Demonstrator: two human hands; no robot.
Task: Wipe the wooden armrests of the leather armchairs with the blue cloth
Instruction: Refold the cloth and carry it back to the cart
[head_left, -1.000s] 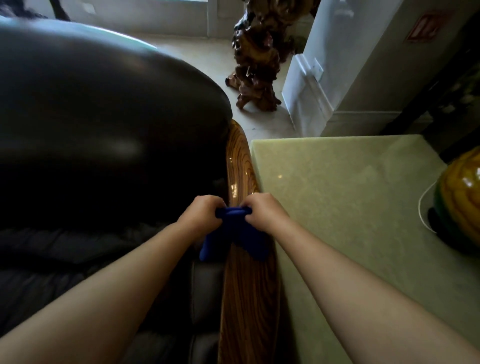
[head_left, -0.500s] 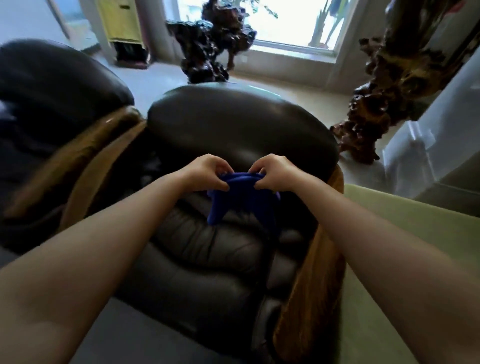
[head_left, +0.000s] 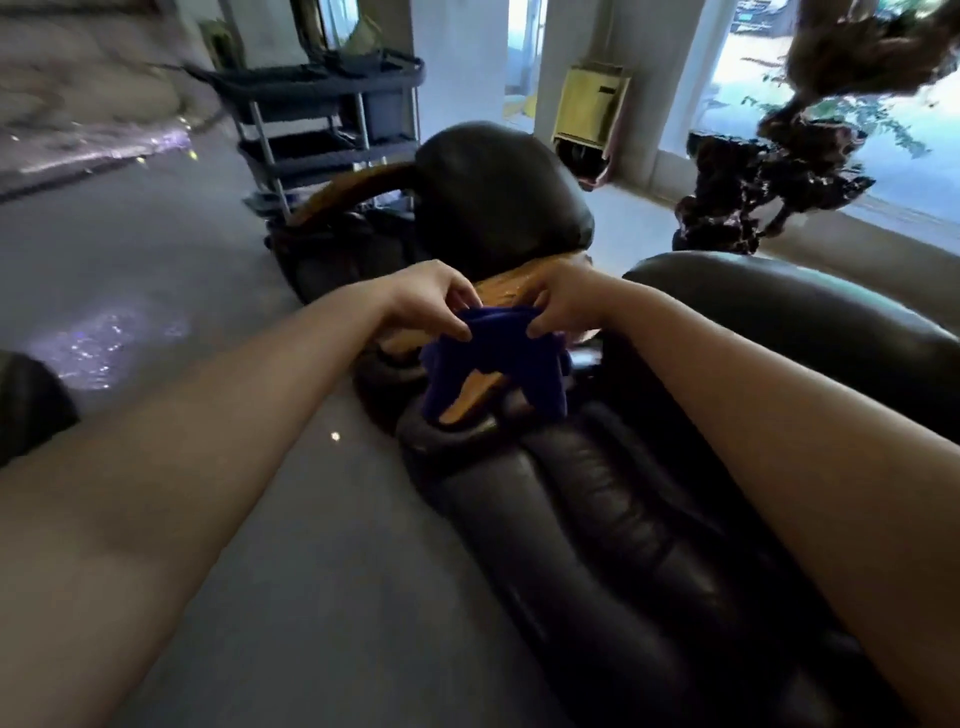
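A blue cloth (head_left: 493, 358) hangs between both my hands in the middle of the view. My left hand (head_left: 431, 299) pinches its left top edge and my right hand (head_left: 566, 306) pinches its right top edge. The cloth drapes over a wooden armrest (head_left: 506, 291) that runs between two dark leather armchairs. The near armchair (head_left: 613, 519) fills the lower right with its seat cushions. The far armchair (head_left: 498, 197) stands behind the hands, and its other wooden armrest (head_left: 353, 189) curves to the left. Part of the middle armrest shows through below the cloth.
A grey utility cart (head_left: 322, 119) with shelves stands behind the far armchair. A dark carved root sculpture (head_left: 753, 187) sits by the bright window at the right. A yellow cabinet (head_left: 589, 104) is against a pillar. Grey floor (head_left: 156, 270) spreads out to the left.
My view has swung left from the right armrest and green stone table, across the seat, to the armrest between the two chairs. Both hands kept hold of the cloth throughout.
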